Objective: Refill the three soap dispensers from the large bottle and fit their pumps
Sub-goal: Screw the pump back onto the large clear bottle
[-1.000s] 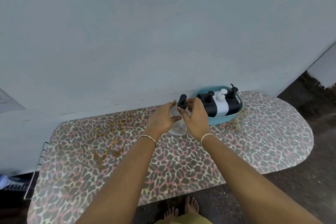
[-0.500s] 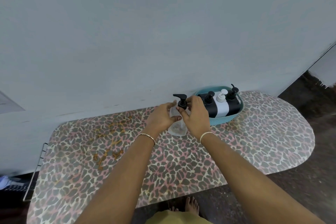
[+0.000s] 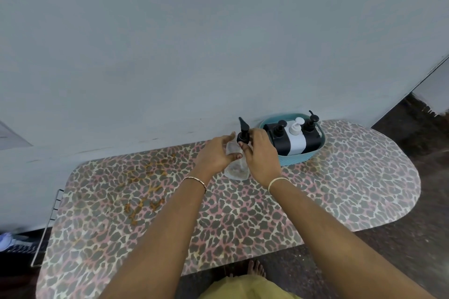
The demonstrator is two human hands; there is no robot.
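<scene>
Pump (image 3: 243,135) swung round — right hand (image 3: 261,156) pinching its collar, left hand (image 3: 215,154) spread open beside dispenser (image 3: 237,170)

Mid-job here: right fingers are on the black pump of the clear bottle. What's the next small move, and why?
Probably close the left hand around the clear bottle to steady it, so the right hand can twist the black pump tight. The left fingers are spread beside the bottle, not gripping, while the right pinches the pump's collar.
</scene>
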